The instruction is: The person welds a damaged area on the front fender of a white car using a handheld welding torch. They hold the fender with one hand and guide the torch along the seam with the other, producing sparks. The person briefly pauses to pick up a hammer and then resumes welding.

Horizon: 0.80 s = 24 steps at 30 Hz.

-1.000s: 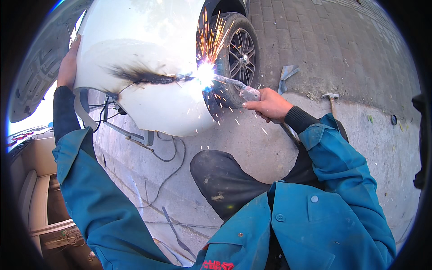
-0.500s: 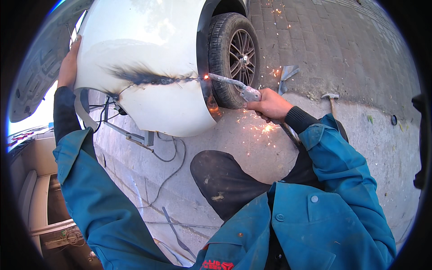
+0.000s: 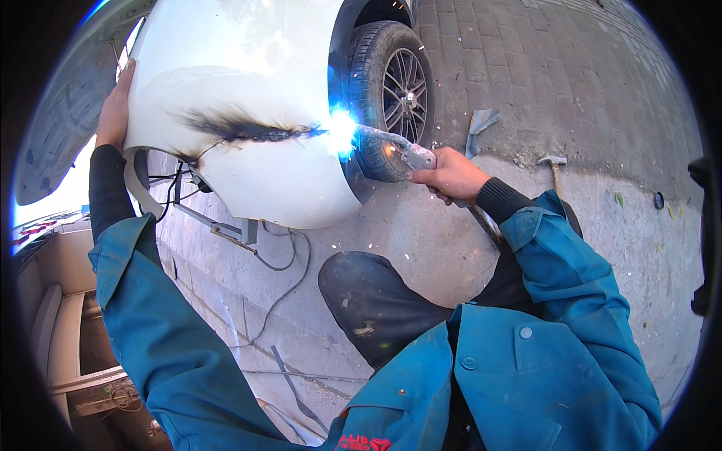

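Note:
A white car fender [image 3: 248,180] fills the upper middle, with a black, sooty seam [image 3: 259,134] running across it to the wheel-arch edge. My right hand [image 3: 456,177] is closed around the handle of a welding torch [image 3: 416,156]. The torch's bent neck reaches left, in front of the tire, to that edge. A bright blue-white arc [image 3: 342,134] burns at its tip and hides the metal there. On the far left, my left hand [image 3: 115,113] grips the front edge of the fender, one finger stretched up along it; the other fingertips are hidden.
The front wheel [image 3: 391,98] stands just behind the torch. A hammer [image 3: 554,169] and a bent metal scrap [image 3: 479,129] lie on the ground to the right. Below the fender are a metal bracket [image 3: 218,225] and a loose cable [image 3: 301,274]. The raised hood [image 3: 64,105] is at upper left.
A glowing orange spot with sparks falling to the floor has turned into a bright blue-white arc at the torch tip. Both hands stay in about the same place.

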Motion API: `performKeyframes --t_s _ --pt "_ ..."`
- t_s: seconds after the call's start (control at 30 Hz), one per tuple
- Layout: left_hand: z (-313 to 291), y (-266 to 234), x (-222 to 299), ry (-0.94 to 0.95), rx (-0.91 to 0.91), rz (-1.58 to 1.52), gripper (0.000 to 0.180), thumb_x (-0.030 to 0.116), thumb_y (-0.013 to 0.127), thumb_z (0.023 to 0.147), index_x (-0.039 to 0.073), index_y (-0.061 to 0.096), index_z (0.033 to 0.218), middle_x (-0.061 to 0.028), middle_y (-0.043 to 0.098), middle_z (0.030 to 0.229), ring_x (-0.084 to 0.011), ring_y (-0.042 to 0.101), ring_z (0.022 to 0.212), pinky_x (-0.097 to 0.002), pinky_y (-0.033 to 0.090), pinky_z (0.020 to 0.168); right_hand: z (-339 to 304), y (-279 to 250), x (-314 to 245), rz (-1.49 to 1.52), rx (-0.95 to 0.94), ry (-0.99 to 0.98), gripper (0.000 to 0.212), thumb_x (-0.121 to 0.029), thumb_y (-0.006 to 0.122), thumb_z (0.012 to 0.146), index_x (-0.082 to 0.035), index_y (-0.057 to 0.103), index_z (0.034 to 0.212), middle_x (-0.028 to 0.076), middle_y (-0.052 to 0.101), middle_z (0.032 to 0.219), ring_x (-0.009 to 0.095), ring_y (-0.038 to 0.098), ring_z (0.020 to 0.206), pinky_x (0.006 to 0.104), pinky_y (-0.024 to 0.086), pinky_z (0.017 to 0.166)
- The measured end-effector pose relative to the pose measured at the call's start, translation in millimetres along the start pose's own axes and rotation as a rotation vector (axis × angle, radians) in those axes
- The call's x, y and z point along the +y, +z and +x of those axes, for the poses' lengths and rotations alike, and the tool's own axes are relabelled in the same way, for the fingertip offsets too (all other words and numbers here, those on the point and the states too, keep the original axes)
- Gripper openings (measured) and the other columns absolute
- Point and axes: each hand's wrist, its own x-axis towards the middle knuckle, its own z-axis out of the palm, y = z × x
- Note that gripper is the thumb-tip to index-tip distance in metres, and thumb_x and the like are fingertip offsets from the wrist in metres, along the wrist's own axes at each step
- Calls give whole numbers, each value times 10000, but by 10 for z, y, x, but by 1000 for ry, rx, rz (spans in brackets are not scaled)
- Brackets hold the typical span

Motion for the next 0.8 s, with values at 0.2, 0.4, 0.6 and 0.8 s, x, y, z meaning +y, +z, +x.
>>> performKeyframes --t_s 0.2,0.4,0.6,0.8 --pt "-4 -11 -34 -23 -36 -81 793 700 466 1067 114 554 1595 -205 698 1406 -265 679 1216 -354 458 1099 -9 1 -23 -11 4 12 337 -309 773 1012 -35 656 853 22 603 634 110 565 467 295 464 424" --pt "-16 -18 -38 75 -38 12 692 640 391 1113 194 515 1627 -215 670 1460 -282 667 1272 -362 443 1131 -28 1 -42 -31 8 12 346 -309 770 1013 -38 652 833 22 601 630 111 563 466 299 458 424" --pt "-13 -18 -32 -1 -53 -22 699 652 395 1108 196 521 1623 -212 675 1454 -274 669 1268 -369 443 1130 -24 6 -48 -40 15 14 348 -311 771 1013 -37 653 834 24 599 628 112 559 464 306 458 423" --pt "72 -35 -139 17 -46 46 703 665 393 1103 206 537 1615 -198 672 1466 -275 667 1271 -372 437 1140 -25 9 -31 -24 21 -2 346 -310 774 1011 -36 654 838 23 597 630 111 558 464 308 459 421"
